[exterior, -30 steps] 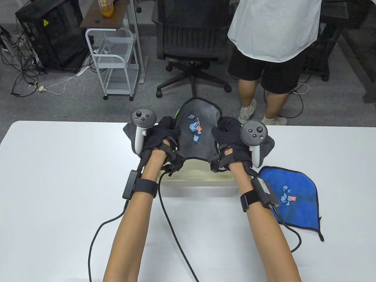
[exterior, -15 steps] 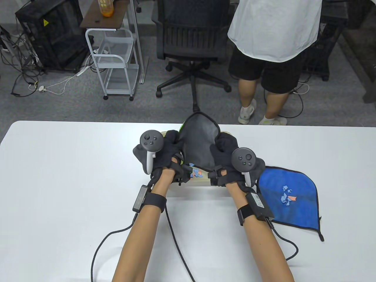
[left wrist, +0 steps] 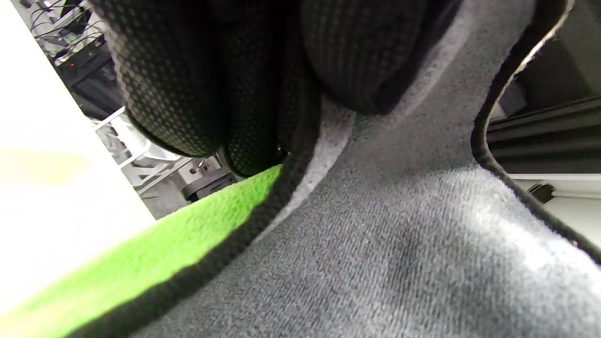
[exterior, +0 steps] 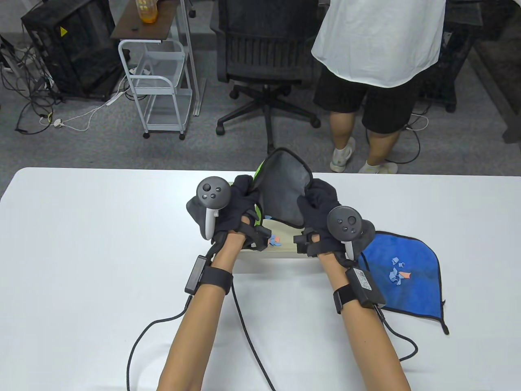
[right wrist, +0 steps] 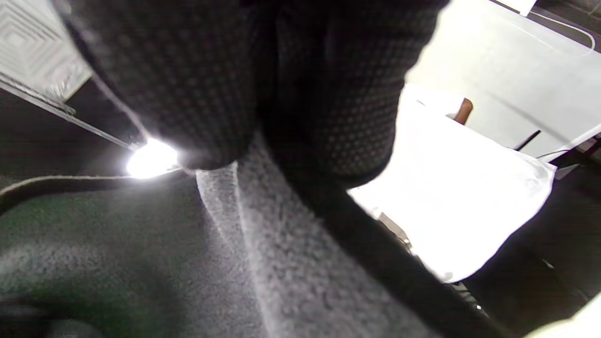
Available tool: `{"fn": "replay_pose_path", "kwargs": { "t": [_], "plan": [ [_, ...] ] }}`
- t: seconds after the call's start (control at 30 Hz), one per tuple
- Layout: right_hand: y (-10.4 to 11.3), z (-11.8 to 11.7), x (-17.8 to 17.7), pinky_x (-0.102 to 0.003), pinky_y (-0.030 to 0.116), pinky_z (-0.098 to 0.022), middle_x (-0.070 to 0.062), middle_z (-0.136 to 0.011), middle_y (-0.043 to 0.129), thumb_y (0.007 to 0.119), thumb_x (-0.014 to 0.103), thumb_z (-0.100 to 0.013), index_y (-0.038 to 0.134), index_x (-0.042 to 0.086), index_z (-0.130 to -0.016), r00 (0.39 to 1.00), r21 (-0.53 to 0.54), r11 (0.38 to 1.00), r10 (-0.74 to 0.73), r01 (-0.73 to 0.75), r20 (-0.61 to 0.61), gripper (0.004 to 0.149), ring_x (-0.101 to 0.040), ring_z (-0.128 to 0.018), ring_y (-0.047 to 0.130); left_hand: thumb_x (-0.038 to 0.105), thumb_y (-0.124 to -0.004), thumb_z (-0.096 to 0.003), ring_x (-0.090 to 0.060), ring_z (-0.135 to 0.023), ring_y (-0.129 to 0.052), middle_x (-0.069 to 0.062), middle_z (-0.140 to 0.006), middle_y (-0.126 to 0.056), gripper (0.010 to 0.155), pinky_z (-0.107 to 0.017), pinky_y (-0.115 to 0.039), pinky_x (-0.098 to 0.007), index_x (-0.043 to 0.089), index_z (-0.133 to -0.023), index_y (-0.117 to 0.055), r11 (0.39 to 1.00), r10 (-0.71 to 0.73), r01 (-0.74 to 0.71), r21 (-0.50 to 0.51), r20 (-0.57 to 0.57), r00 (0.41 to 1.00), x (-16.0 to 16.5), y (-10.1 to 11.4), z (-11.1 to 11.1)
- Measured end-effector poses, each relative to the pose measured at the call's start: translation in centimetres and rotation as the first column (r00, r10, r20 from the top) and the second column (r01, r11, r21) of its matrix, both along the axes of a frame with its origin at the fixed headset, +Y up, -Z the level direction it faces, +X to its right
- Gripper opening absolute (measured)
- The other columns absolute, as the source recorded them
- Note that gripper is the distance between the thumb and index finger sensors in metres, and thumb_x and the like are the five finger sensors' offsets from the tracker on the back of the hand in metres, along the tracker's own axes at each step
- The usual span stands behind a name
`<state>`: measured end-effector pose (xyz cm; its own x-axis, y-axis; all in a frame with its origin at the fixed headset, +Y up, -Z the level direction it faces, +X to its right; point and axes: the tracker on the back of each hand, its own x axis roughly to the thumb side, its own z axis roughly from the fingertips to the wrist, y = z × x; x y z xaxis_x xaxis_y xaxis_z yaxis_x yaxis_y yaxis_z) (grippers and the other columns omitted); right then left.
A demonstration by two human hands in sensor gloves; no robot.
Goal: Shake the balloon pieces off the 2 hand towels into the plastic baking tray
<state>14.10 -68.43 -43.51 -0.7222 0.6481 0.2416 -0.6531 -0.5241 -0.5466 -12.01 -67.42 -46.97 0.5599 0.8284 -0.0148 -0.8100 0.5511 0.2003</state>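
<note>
I hold a grey hand towel with a green underside tilted up over the cream plastic baking tray. My left hand grips its left edge and my right hand grips its right edge. The towel fills the left wrist view, its green underside showing beneath my gloved fingers. The right wrist view shows my fingers curled on the towel's edge. Blue and orange balloon pieces lie in the tray. A blue hand towel lies flat at the right with balloon pieces on it.
Cables run from my wrists across the white table. Beyond the table's far edge stand an office chair, a person in a white shirt and a white wire cart.
Both hands dropped and drew nearer, tilting the grey towel steeply. The balloon pieces slid off it into the tray. The towel then rose slightly. The blue towel stayed still.
</note>
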Motion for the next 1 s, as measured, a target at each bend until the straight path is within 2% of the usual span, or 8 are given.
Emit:
{"fn": "replay_pose_path", "kwargs": {
  "t": [0.1, 0.3, 0.4, 0.47, 0.63, 0.73, 1.0],
  "plan": [
    [-1.4, 0.0, 0.3, -0.017, 0.103, -0.042, 0.007, -0.086, 0.088, 0.101, 0.033, -0.029, 0.088, 0.025, -0.057, 1.0, -0.017, 1.0, -0.011, 0.011, 0.002, 0.032, -0.001, -0.06, 0.109, 0.032, -0.084, -0.0353, -0.018, -0.077, -0.106, 0.014, -0.074, -0.09, 0.035, -0.052, -0.094, -0.039, 0.043, -0.066, -0.072, 0.999, 0.029, -0.028, -0.014, 0.007, 1.0, -0.1, -0.9, -0.4],
    [-0.7, -0.2, 0.9, -0.017, 0.102, -0.043, 0.006, -0.088, 0.086, 0.098, 0.035, -0.03, 0.087, 0.025, -0.059, 0.999, -0.023, 0.999, -0.041, 0.041, 0.002, 0.032, -0.002, -0.062, 0.107, 0.031, -0.084, -0.0355, -0.019, -0.079, -0.104, 0.015, -0.075, -0.089, 0.035, -0.054, -0.093, -0.039, 0.043, -0.066, -0.072, 0.997, 0.078, -0.078, -0.008, 0.042, 0.996, 0.2, 0.6, -0.9],
    [-0.8, -0.5, 1.1, -0.023, 0.096, -0.05, 0.002, -0.095, 0.077, 0.094, 0.039, -0.033, 0.085, 0.025, -0.063, 0.998, -0.142, 0.988, -0.06, 0.058, -0.009, 0.035, -0.007, -0.071, 0.1, 0.031, -0.085, -0.0352, -0.019, -0.078, -0.105, 0.014, -0.075, -0.09, 0.035, -0.053, -0.093, -0.04, 0.043, -0.066, -0.073, 0.996, 0.09, -0.09, -0.003, 0.04, 0.995, 0.5, 1.8, -1.0],
    [-1.3, -0.4, 1.3, -0.025, 0.093, -0.053, -0.001, -0.098, 0.073, 0.092, 0.04, -0.034, 0.084, 0.024, -0.066, 0.998, -0.161, 0.985, -0.06, 0.055, -0.026, 0.037, -0.011, -0.076, 0.096, 0.031, -0.085, -0.0352, -0.019, -0.078, -0.106, 0.015, -0.074, -0.09, 0.035, -0.053, -0.094, -0.039, 0.043, -0.066, -0.073, 0.998, 0.069, -0.068, -0.003, 0.055, 0.996, 0.9, 2.5, -1.2],
    [-3.3, 0.0, 1.8, -0.037, 0.081, -0.063, -0.007, -0.108, 0.057, 0.088, 0.042, -0.036, 0.073, 0.023, -0.084, 0.989, -0.284, 0.955, -0.112, 0.081, -0.096, 0.053, -0.025, -0.089, 0.08, 0.03, -0.085, -0.0354, -0.019, -0.079, -0.105, 0.014, -0.075, -0.09, 0.035, -0.053, -0.094, -0.04, 0.042, -0.066, -0.074, 0.998, 0.047, -0.043, -0.035, 0.112, 0.993, 2.0, 3.6, -1.8],
    [-4.7, 0.6, 2.3, -0.045, 0.071, -0.068, -0.012, -0.114, 0.043, 0.083, 0.048, -0.038, 0.064, 0.023, -0.092, 0.979, -0.394, 0.916, -0.146, 0.079, -0.142, 0.063, -0.034, -0.097, 0.066, 0.03, -0.085, -0.0355, -0.02, -0.079, -0.105, 0.014, -0.075, -0.09, 0.035, -0.053, -0.094, -0.04, 0.042, -0.067, -0.074, 0.997, 0.056, -0.049, -0.056, 0.137, 0.989, 2.5, 3.9, -2.0],
    [-6.6, 3.9, 4.1, -0.051, 0.062, -0.071, -0.014, -0.116, 0.037, 0.079, 0.051, -0.039, 0.062, 0.024, -0.096, 0.965, -0.465, 0.884, -0.157, 0.043, -0.209, 0.065, -0.04, -0.101, 0.053, 0.031, -0.084, -0.0359, -0.021, -0.079, -0.104, 0.013, -0.075, -0.09, 0.035, -0.053, -0.094, -0.041, 0.042, -0.067, -0.073, 0.996, 0.053, -0.041, -0.073, 0.173, 0.983, 3.4, 5.1, -1.9]
  ]
}}
